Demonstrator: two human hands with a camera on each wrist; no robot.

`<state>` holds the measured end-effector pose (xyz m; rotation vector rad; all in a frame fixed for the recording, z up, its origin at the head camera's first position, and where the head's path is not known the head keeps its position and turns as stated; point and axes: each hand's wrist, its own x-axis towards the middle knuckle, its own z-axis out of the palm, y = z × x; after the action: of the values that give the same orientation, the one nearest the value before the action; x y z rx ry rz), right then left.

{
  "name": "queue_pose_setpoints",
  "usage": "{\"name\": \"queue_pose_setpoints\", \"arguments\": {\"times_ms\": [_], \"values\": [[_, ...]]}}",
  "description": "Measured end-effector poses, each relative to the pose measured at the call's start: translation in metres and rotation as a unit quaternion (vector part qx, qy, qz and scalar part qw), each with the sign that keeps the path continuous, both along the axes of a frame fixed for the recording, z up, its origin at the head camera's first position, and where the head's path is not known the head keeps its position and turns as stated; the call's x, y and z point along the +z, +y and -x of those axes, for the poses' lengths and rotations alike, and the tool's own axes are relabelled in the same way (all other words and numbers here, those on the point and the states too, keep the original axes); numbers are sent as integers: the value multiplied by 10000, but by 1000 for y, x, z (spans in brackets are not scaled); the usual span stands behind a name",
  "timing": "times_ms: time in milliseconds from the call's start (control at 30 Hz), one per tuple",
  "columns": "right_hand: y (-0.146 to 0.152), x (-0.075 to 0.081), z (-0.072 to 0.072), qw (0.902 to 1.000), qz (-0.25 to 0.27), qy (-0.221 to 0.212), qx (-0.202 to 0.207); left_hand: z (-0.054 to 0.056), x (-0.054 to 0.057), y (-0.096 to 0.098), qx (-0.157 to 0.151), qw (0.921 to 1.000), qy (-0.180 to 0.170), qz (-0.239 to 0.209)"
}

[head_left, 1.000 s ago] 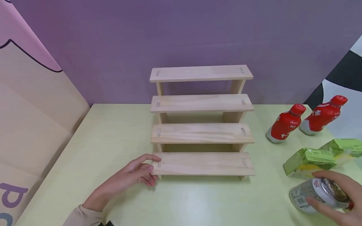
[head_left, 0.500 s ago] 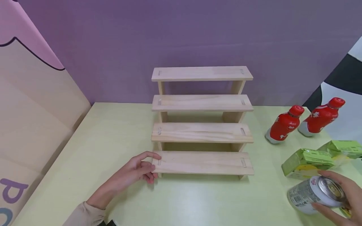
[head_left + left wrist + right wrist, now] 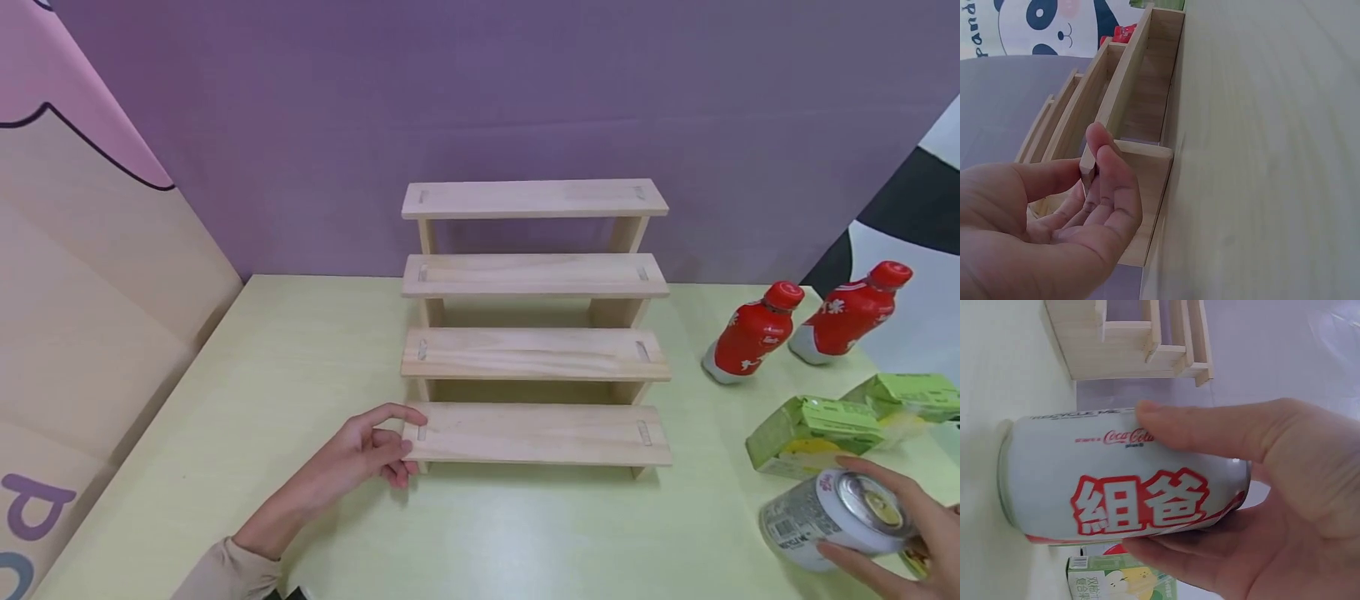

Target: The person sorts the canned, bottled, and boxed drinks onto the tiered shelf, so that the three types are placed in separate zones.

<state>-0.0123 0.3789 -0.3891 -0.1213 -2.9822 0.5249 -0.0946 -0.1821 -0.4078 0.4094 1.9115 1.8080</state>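
Observation:
A stepped wooden display rack [image 3: 536, 354] with several tiers stands against the purple backdrop. My left hand [image 3: 348, 460] pinches the left end of its lowest board [image 3: 1094, 147], index finger on top and the others curled at the edge and below. At the right, my right hand [image 3: 937, 533] grips a silver-white Coca-Cola can [image 3: 813, 518] around its upper part, thumb on one side and fingers on the other. The can leans, its top towards my palm and its base right at the tabletop. Red lettering [image 3: 1141, 503] covers its side in the right wrist view.
Two red-labelled bottles [image 3: 753, 333] with red caps stand right of the rack. In front of them are two green juice cartons [image 3: 817, 429], just behind the can. Something yellow and green [image 3: 917, 557] shows partly behind my right hand. A purple wall [image 3: 525, 92] closes off the back.
The can has shifted slightly left in my right hand and its lid has turned more into view. My left hand keeps its hold on the rack; the head view has shifted a little.

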Motion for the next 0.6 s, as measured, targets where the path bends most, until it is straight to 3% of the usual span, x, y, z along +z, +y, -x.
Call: {"name": "queue_pose_setpoints", "arguments": {"times_ms": [233, 500, 600], "values": [[-3, 3, -4, 9969, -56, -675, -408, 1, 0, 2, -37, 10000, 1, -26], [-10, 17, -5, 9987, -219, -458, -64, 2, -1, 1, -62, 10000, 58, 16], [-15, 22, -6, 9999, -122, -118, -4, 2, -2, 0, -61, 10000, 43, 20]]}}
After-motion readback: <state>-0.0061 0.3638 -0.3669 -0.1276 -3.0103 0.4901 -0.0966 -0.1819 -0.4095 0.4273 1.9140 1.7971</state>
